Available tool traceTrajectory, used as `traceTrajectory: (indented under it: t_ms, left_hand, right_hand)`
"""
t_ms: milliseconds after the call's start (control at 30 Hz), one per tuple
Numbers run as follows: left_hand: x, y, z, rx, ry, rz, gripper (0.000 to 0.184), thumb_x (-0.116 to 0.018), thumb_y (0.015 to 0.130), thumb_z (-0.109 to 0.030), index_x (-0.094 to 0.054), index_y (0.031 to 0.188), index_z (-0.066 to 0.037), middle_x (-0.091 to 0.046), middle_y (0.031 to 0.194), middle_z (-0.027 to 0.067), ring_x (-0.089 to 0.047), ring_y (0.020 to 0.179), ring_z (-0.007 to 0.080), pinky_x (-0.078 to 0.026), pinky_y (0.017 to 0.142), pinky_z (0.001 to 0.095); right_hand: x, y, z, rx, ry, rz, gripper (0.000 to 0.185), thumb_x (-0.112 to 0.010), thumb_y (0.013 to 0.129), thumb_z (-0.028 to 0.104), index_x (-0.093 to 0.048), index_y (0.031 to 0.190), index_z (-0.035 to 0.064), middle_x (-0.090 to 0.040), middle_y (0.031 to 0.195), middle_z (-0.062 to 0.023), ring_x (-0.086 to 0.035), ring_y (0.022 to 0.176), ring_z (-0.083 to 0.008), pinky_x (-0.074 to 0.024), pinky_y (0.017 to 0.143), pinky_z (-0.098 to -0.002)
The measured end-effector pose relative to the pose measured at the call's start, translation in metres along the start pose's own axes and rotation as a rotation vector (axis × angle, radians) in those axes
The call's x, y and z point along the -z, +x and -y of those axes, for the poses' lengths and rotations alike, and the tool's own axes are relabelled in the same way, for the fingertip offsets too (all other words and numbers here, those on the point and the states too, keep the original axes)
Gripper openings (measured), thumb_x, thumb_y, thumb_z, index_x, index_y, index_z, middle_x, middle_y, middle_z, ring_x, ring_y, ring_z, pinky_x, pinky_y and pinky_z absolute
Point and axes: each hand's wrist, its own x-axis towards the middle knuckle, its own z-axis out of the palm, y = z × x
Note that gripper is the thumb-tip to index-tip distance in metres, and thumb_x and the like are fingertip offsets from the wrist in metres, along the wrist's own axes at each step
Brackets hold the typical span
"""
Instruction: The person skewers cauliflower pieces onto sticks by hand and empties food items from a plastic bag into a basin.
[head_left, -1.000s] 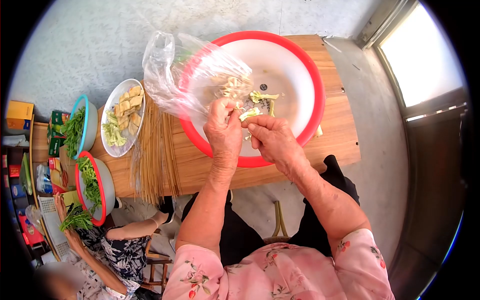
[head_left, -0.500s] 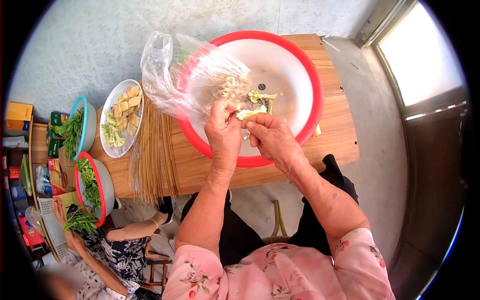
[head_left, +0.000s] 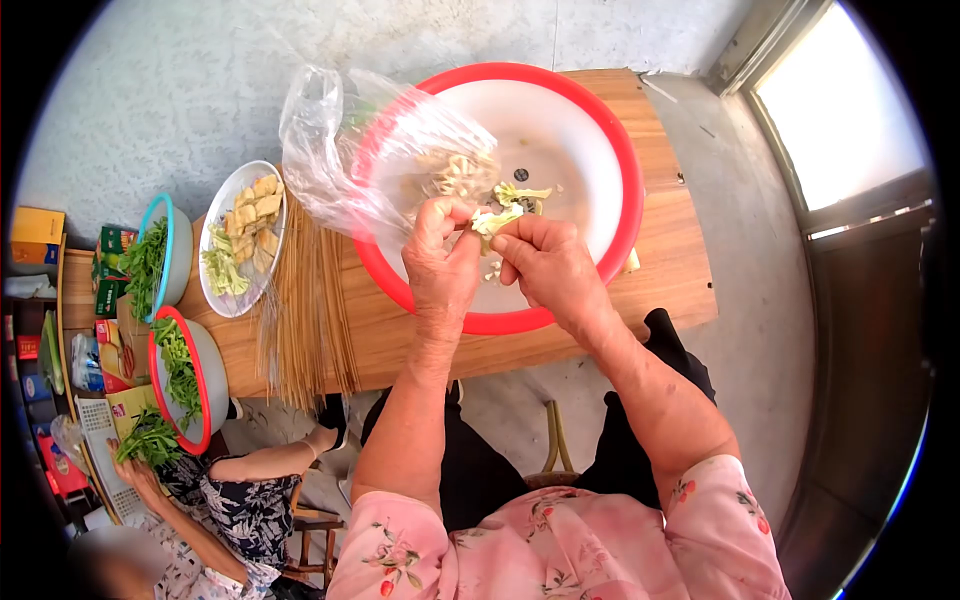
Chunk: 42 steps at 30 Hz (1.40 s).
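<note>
Over the near part of a big white basin with a red rim [head_left: 628, 170], my left hand [head_left: 440, 262] and my right hand [head_left: 552, 262] meet, fingers pinched on a pale green vegetable piece [head_left: 492, 220] between them. More pale green pieces [head_left: 520, 193] lie on the basin's floor behind my fingers. A clear plastic bag [head_left: 335, 150] hangs over the basin's left rim, with pale pieces [head_left: 462, 175] seen at its right end. Left of the basin, a bundle of thin sticks [head_left: 310, 310] rests on the table.
An oval white plate [head_left: 212, 290] holds yellowish slices and pale green pieces. Farther left stand a blue-rimmed bowl [head_left: 182, 260] and a red-rimmed bowl [head_left: 208, 385] of leafy greens. At lower left, another person's hand [head_left: 135, 475] holds greens. The wooden table [head_left: 660, 270] extends right.
The vegetable piece between my fingers has turned more upright, and my right hand has shifted slightly. The other person's hand and greens have moved at lower left.
</note>
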Motion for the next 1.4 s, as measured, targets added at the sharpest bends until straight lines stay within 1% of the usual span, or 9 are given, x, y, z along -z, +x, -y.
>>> traceTrajectory:
  t_ms: [133,167,200,400,533,600,867,1233,1400]
  left_hand:
    - [0.01,0.006,-0.017,-0.02,0.034,0.14,0.03,-0.058,0.077,0.008,-0.051,0.104,-0.001,-0.066,0.092,0.0086,-0.06,0.082,0.0112,-0.048,0.073,0.025]
    - [0.012,0.006,-0.018,0.007,0.022,0.196,0.037,-0.058,0.076,0.009,-0.049,0.111,-0.001,-0.066,0.095,0.0094,-0.058,0.082,0.0106,-0.046,0.074,0.024]
    - [0.013,0.006,-0.016,0.007,0.022,0.195,0.037,-0.058,0.076,0.009,-0.049,0.111,-0.001,-0.066,0.095,0.0094,-0.058,0.082,0.0106,-0.046,0.074,0.024]
    - [0.015,0.006,-0.012,0.121,-0.13,0.122,0.043,-0.064,0.073,0.004,-0.051,0.114,0.0,-0.066,0.091,0.0061,-0.059,0.077,0.009,-0.048,0.068,0.0226]
    - [0.019,0.008,-0.016,0.149,-0.334,0.032,0.051,-0.064,0.074,0.006,-0.045,0.121,-0.001,-0.063,0.093,0.0083,-0.058,0.081,0.0105,-0.049,0.073,0.0241]
    - [0.019,0.01,-0.021,0.16,-0.374,0.017,0.054,-0.063,0.075,0.007,-0.043,0.124,-0.001,-0.062,0.094,0.0089,-0.057,0.082,0.0111,-0.049,0.074,0.0247]
    - [0.029,0.015,-0.016,0.248,-0.573,0.132,0.064,-0.064,0.071,0.008,-0.036,0.128,-0.002,-0.06,0.095,0.0068,-0.057,0.087,0.0122,-0.049,0.076,0.0262]
    - [0.033,0.013,-0.022,0.381,-0.437,0.224,0.061,-0.068,0.068,0.007,-0.042,0.122,-0.005,-0.061,0.09,0.006,-0.057,0.084,0.0121,-0.049,0.075,0.0255]
    - [0.03,0.011,-0.019,0.376,-0.429,0.235,0.059,-0.069,0.068,0.006,-0.044,0.121,-0.006,-0.06,0.091,0.0055,-0.057,0.082,0.0111,-0.05,0.07,0.0244]
  right_hand:
    - [0.007,0.003,0.0,0.115,-0.084,0.002,0.009,-0.058,0.083,0.007,-0.062,0.081,-0.0008,-0.056,0.056,-0.0057,-0.048,0.045,-0.0102,-0.04,0.042,-0.0275]
    - [0.009,0.006,-0.005,0.265,-0.183,-0.033,0.007,-0.059,0.081,0.006,-0.061,0.082,-0.0004,-0.057,0.059,-0.0087,-0.051,0.047,-0.0148,-0.0421,0.045,-0.0299]
    - [0.009,0.007,-0.008,0.415,-0.281,-0.068,0.006,-0.06,0.079,0.005,-0.061,0.082,0.0,-0.059,0.061,-0.0118,-0.055,0.05,-0.0195,-0.0441,0.049,-0.0323]
    - [0.009,0.004,-0.005,0.589,-0.531,-0.195,0.007,-0.064,0.077,0.007,-0.063,0.08,0.0008,-0.062,0.069,-0.0162,-0.06,0.062,-0.0322,-0.0462,0.054,-0.0354]
    - [0.017,0.004,-0.006,0.591,-0.536,-0.159,0.008,-0.064,0.077,0.008,-0.065,0.083,0.0024,-0.062,0.07,-0.0155,-0.06,0.062,-0.0318,-0.0465,0.055,-0.0351]
    - [0.015,0.004,-0.002,0.505,-0.366,-0.086,0.01,-0.064,0.078,0.008,-0.066,0.087,0.0032,-0.063,0.071,-0.0157,-0.061,0.062,-0.0316,-0.0466,0.055,-0.0347]
    - [0.015,0.0,0.004,0.501,-0.372,-0.034,0.011,-0.063,0.079,0.007,-0.066,0.087,0.0012,-0.062,0.072,-0.0178,-0.06,0.062,-0.0319,-0.0464,0.056,-0.0341]
    - [0.012,-0.001,0.007,0.548,-0.439,-0.016,0.009,-0.064,0.078,0.007,-0.065,0.083,0.0002,-0.061,0.071,-0.0176,-0.06,0.063,-0.0343,-0.0468,0.056,-0.0357]
    - [0.009,0.001,0.004,0.463,-0.333,-0.032,0.009,-0.067,0.077,0.007,-0.065,0.082,0.0003,-0.06,0.061,-0.0148,-0.056,0.05,-0.0244,-0.0437,0.05,-0.0335]
